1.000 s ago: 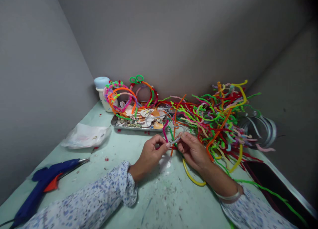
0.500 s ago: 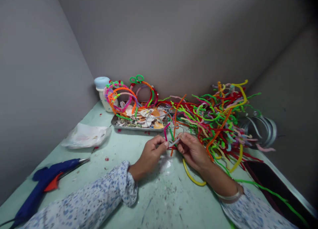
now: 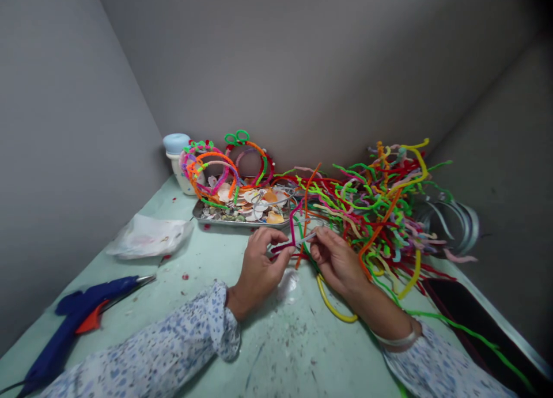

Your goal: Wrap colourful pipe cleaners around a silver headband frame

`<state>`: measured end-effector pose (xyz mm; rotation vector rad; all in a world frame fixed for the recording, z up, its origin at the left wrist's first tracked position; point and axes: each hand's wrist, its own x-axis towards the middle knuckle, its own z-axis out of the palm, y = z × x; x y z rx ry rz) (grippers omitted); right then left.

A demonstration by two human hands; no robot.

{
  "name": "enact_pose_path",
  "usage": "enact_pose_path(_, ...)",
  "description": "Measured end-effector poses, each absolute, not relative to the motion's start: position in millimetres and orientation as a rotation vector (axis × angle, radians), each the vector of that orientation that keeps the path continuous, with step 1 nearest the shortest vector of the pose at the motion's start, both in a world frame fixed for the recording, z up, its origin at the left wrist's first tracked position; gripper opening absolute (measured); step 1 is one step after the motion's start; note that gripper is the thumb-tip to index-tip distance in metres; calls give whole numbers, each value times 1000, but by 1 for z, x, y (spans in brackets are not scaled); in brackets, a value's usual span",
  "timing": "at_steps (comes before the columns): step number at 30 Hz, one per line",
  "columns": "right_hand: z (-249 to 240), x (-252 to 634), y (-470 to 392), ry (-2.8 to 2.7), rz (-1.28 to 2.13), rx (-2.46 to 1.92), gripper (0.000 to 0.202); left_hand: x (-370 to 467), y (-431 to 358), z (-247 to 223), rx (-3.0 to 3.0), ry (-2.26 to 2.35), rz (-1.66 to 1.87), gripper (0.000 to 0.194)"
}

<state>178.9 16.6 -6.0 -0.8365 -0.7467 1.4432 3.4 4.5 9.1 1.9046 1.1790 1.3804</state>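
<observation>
No writing is showing; left hand (image 3: pixel 258 265) and right hand (image 3: pixel 336 258) are pinching a pink pipe cleaner (image 3: pixel 292 230), its ends hiding among fingers.

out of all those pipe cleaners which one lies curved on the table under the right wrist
The yellow pipe cleaner: it loops alone on the green table beneath the right hand, apart from the tangled pile.

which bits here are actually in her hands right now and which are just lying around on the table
In hand:
- left hand, pinching the pink pipe cleaner
- right hand, holding a thin silver strip against it

Lying about:
- pipe cleaner pile
- tray of shells
- blue glue gun
- finished hoops
- white jar
- plastic bag
- yellow pipe cleaner
</observation>
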Motion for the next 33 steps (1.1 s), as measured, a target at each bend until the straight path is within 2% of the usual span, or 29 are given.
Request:
enact_pose_path(7, -6, 179, 16, -726, 1458, -835, 21, 5, 4, 6, 2109, 1155, 1412, 6)
enact_pose_path(33, -7, 180, 16, -811, 1472, -831, 20, 2, 8, 4, 2122, 1182, 1454, 8)
